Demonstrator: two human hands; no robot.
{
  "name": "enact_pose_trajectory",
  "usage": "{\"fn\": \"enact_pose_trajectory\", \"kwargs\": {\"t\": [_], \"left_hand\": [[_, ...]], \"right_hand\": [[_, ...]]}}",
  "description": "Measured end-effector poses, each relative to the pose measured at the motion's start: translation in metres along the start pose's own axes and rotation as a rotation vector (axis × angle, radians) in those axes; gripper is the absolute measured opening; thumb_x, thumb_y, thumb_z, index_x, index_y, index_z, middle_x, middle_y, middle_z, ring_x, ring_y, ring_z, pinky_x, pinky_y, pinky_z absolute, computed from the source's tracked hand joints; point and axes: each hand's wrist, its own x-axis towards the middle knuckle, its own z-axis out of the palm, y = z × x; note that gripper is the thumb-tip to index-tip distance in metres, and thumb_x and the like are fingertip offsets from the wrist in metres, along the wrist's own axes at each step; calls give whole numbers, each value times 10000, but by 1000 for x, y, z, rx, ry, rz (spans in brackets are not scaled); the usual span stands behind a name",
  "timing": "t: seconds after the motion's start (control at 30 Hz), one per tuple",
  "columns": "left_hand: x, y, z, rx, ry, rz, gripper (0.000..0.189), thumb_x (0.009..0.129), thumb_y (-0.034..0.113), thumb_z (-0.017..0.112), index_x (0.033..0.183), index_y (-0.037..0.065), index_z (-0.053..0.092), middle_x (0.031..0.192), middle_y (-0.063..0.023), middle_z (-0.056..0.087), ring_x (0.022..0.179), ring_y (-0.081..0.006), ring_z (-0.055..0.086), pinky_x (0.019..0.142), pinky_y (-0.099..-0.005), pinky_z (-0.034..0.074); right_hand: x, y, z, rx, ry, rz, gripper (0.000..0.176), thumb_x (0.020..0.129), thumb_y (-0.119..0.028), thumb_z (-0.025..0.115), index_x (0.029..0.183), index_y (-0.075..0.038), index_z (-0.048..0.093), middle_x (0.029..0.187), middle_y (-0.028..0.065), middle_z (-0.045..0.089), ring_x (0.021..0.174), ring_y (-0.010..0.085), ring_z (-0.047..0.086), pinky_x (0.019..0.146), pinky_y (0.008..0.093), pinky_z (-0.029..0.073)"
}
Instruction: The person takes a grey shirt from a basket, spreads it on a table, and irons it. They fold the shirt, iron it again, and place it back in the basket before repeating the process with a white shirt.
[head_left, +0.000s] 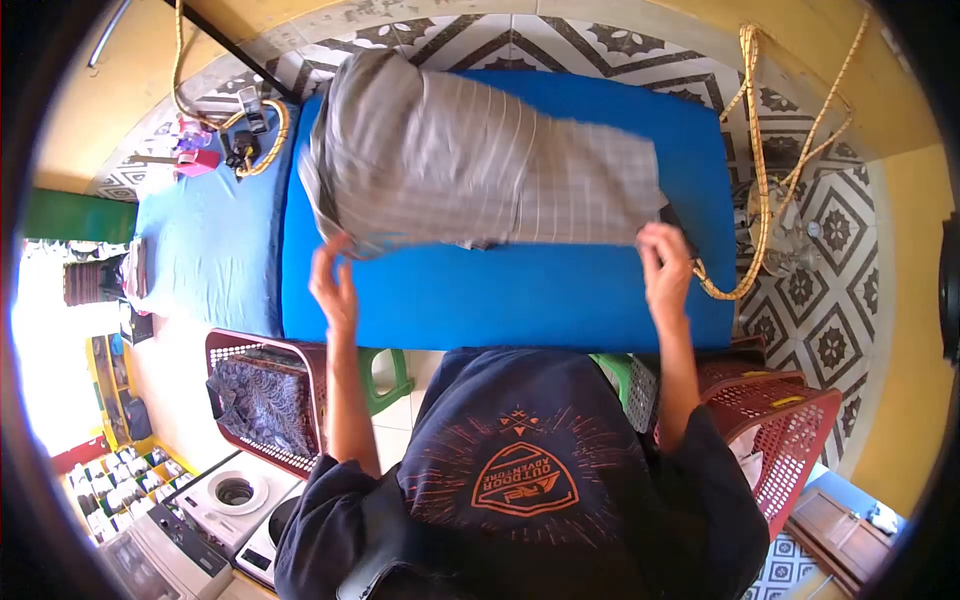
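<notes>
A grey checked cloth (470, 160) with thin pale lines spreads over the blue padded table (500, 300); it looks bunched at its left end and smeared by motion. My left hand (335, 290) pinches its near left edge between fingers and thumb. At the near right corner, my right hand (665, 270) is closed on the cloth's edge. Just behind my right hand sits a dark object (677, 222), mostly hidden, close to where a yellow braided cord reaches the table. A small dark thing shows under the cloth's near edge, too covered to name.
The yellow braided cord (762, 200) loops down at the right. A lighter blue surface (215, 240) at the left bears small items and another cord. A red basket (265, 345) with patterned cloth stands at the near left; more red baskets (800, 430) stand at the near right.
</notes>
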Motion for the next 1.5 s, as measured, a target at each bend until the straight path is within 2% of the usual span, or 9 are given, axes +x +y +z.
{"fn": "enact_pose_trajectory", "kwargs": {"t": [0.17,0.23,0.3,0.4,0.57,0.67,1.03,1.33,1.5], "left_hand": [[-114,-59,61,-145,33,-693,222,909,-3,637,1130,19,627,1184,-97,629,1002,-180,602,893,-286,482],[-121,-71,74,-212,138,-694,354,893,-18,646,1231,41,558,1251,-101,566,1022,-186,587,894,-297,481],[-124,-84,76,-270,250,-687,493,877,-32,656,1332,64,490,1317,-105,502,1042,-191,571,895,-307,481],[-122,-116,66,-639,329,-937,691,859,-34,651,1446,103,313,1315,-143,472,1054,-203,556,914,-367,478],[-137,-157,55,-677,232,-964,490,916,90,625,1365,67,430,1126,-105,603,1059,-247,579,949,-367,461],[-108,-122,58,-1113,349,-1223,415,1000,284,562,1318,21,525,1343,-125,577,1194,-269,568,1058,-401,418],[-96,-143,64,-1112,287,-1026,445,1058,241,463,1461,52,444,1469,-108,499,1343,-255,481,1131,-410,383],[-100,-151,61,-1071,287,-1064,465,1055,296,449,1458,65,444,1457,-110,524,1358,-284,471,1156,-455,337],[-96,-153,58,-1257,115,-1083,570,1036,463,412,1464,86,446,1497,-125,481,1359,-313,468,1161,-482,325]], "right_hand": [[-72,67,29,-91,-347,106,214,823,-47,733,1031,-58,687,1137,161,676,1097,372,629,962,444,485],[-28,87,33,-286,114,49,344,866,-152,736,1182,-80,623,1211,190,659,1153,408,598,984,479,465],[-1,143,40,-563,149,110,537,908,-414,692,1303,-82,541,1194,225,667,1131,438,609,945,509,480],[30,177,53,-519,-421,669,843,815,-760,591,1283,-59,594,1064,239,702,1032,448,654,877,540,505],[44,182,50,-380,-409,653,807,720,-698,736,1189,-44,675,1080,211,717,1038,397,676,897,497,520],[66,200,62,-212,-596,555,732,665,-529,855,1150,-6,694,1073,211,725,1050,358,687,912,453,522],[-35,-56,192,-117,-1008,-81,464,731,-481,803,947,-75,734,898,193,728,885,395,705,782,506,552],[66,67,152,-287,-705,465,566,663,-492,855,1020,-67,745,991,199,737,972,376,703,861,485,540],[67,74,123,-316,-664,467,575,660,-451,860,1023,-27,719,1009,246,715,979,419,685,842,496,542]]}}
